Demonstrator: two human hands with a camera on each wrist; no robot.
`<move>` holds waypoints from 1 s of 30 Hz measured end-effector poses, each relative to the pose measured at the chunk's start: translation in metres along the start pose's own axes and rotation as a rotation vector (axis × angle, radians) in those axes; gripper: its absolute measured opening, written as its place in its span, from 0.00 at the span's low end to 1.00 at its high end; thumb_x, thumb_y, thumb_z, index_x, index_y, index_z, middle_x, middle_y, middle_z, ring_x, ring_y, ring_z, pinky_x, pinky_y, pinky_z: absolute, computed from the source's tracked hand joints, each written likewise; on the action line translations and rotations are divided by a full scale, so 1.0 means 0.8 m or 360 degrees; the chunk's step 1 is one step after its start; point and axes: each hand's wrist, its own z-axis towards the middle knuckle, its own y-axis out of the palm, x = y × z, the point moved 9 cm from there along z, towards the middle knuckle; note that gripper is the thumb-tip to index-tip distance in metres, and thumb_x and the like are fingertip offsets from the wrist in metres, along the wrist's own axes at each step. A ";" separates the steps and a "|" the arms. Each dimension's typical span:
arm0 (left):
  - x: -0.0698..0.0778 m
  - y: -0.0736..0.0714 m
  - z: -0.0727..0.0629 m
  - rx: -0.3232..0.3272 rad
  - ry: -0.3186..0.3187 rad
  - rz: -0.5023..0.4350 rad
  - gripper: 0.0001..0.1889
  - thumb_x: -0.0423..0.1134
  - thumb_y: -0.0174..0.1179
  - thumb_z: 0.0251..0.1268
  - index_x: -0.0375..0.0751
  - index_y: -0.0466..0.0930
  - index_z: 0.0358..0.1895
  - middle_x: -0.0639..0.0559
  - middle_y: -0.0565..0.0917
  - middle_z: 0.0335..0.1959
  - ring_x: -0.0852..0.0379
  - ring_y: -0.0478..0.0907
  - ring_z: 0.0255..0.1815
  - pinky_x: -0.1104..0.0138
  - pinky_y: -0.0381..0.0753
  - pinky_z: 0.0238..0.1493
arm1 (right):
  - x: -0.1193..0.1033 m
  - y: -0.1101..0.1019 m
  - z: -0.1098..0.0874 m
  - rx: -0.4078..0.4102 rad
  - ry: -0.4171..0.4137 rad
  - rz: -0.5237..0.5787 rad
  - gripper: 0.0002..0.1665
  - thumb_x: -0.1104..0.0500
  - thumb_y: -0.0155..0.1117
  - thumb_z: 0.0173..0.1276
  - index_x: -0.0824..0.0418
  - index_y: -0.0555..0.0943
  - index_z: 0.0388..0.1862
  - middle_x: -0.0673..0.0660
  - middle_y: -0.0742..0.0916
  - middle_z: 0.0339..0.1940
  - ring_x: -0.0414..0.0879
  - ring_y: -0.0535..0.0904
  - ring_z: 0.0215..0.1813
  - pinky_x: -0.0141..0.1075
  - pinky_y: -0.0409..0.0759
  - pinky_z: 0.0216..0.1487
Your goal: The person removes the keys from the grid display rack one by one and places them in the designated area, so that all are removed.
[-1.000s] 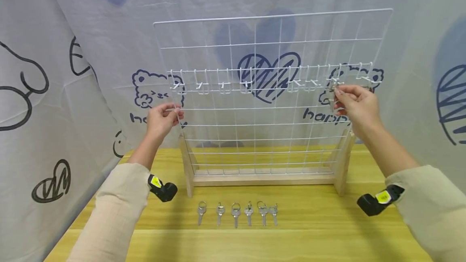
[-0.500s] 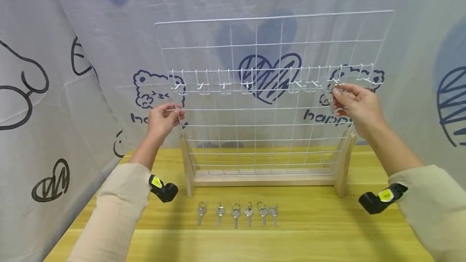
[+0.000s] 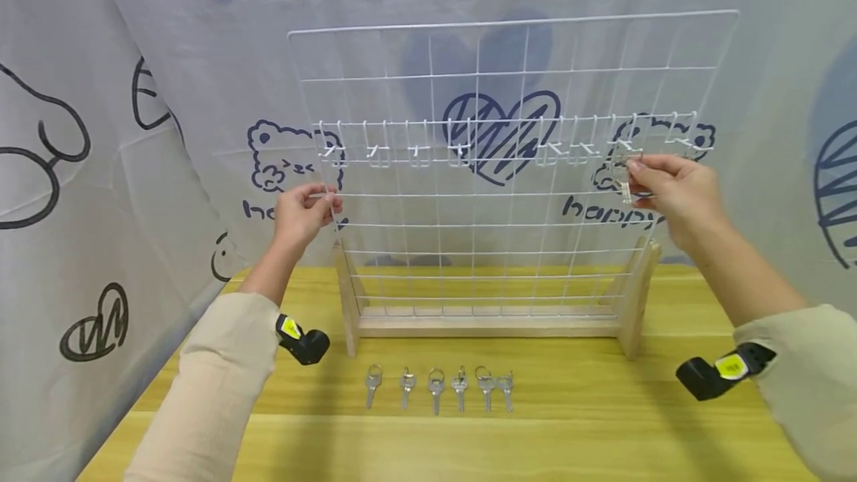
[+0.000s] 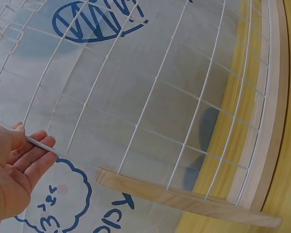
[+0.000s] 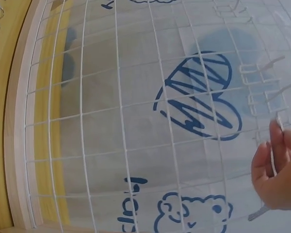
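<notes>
A white wire grid panel [image 3: 478, 194] stands upright in a wooden stand [image 3: 489, 329], with a row of white hooks [image 3: 416, 152] across its upper part. My left hand [image 3: 299, 216] grips the panel's left edge wire between thumb and fingers; the left wrist view shows this hand [image 4: 14, 167] holding the wire. At the right end of the row, my right hand [image 3: 679, 192] pinches a small metal key [image 3: 626, 192] just below a hook. In the right wrist view the key [image 5: 273, 158] shows as a thin edge between the fingers, partly hidden by the hand [image 5: 276, 170].
Several silver keys with rings [image 3: 436, 385] lie in a row on the yellow wood-grain table [image 3: 375, 445] in front of the stand. Another grey key-like piece [image 5: 258, 213] shows below the right hand. A patterned cloth [image 3: 174, 192] hangs behind and at the left.
The head view has shifted slightly. My right hand stays by the same hook, and the key in its fingers looks turned a little. The left hand keeps its grip on the grid.
</notes>
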 end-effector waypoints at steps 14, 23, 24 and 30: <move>0.000 0.003 -0.001 0.0001 -0.0032 -0.0019 0.17 0.33 0.49 0.70 0.33 0.72 0.58 0.35 0.78 0.54 0.68 0.78 0.36 0.70 0.81 0.51 | -0.013 -0.014 -0.016 0.0142 0.0090 -0.0113 0.13 0.59 0.63 0.63 0.44 0.82 0.20 0.39 0.84 0.19 0.32 0.78 0.24 0.23 0.80 0.24; 0.000 0.004 0.002 0.0004 -0.0018 -0.0028 0.16 0.34 0.50 0.69 0.32 0.72 0.57 0.34 0.78 0.54 0.71 0.78 0.33 0.72 0.82 0.48 | -0.018 -0.013 -0.027 0.0142 0.0039 -0.0309 0.14 0.56 0.62 0.64 0.39 0.81 0.21 0.34 0.83 0.19 0.30 0.78 0.25 0.22 0.80 0.26; 0.001 0.004 0.002 0.0005 -0.0011 -0.0032 0.16 0.34 0.50 0.69 0.32 0.72 0.57 0.34 0.78 0.54 0.71 0.77 0.33 0.72 0.82 0.48 | -0.017 -0.012 -0.027 0.0125 0.0043 -0.0350 0.12 0.55 0.62 0.64 0.39 0.81 0.22 0.34 0.83 0.19 0.30 0.78 0.25 0.22 0.81 0.26; 0.000 -0.001 -0.001 0.0009 -0.0006 -0.0019 0.16 0.33 0.49 0.69 0.31 0.72 0.57 0.33 0.78 0.53 0.72 0.77 0.32 0.72 0.82 0.48 | 0.011 0.005 -0.032 -0.0030 0.0094 -0.0488 0.08 0.56 0.59 0.67 0.43 0.79 0.28 0.34 0.83 0.21 0.30 0.77 0.27 0.23 0.82 0.29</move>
